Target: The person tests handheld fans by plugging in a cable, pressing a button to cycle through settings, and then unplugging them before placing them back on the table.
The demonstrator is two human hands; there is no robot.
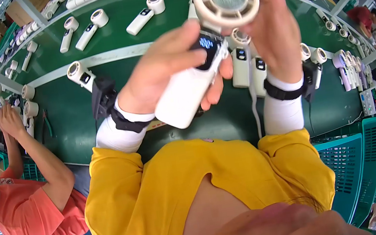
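Observation:
A white handheld fan [180,100] is tilted in front of my chest, its round head up and to the right. The dark panel on its handle is lit, and the blades behind the ring grille look blurred. My left hand [160,67] grips the handle, with fingertips showing past its far edge. Beside the fan head, my right hand [276,29] is raised with its fingers extended and partly behind the ring. Whether it touches the head cannot be made out. Just behind the hands, more white fans [240,67] lie on the green bench.
Several white fans [145,18] lie on the green bench [67,131], beyond a pale strip. Pliers [47,122] lie at left, near a co-worker in a coral shirt [40,207]. At right are a small meter box [372,100], lilac fans [342,71] and green crates [342,162].

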